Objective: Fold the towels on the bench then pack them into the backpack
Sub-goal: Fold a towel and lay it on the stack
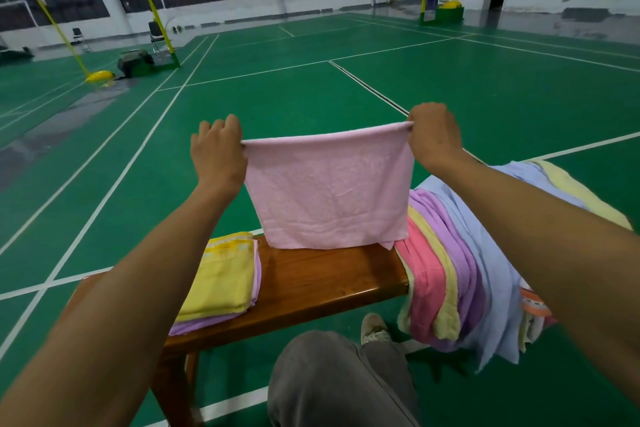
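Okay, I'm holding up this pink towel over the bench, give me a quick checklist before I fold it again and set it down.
1. Both top corners held: left hand and right hand each pinch a corner of the pink towel: ok.
2. Top edge level: sags slightly in the middle: ok.
3. Bottom edges aligned: one corner pokes out lower right: not ok.
4. Bare space on the bench: ok.
5. Folded stack tidy: ok.
6. Backpack in reach: cannot tell.

Indoor badminton hall; green court floor (311, 87), white lines, net posts (157, 15).
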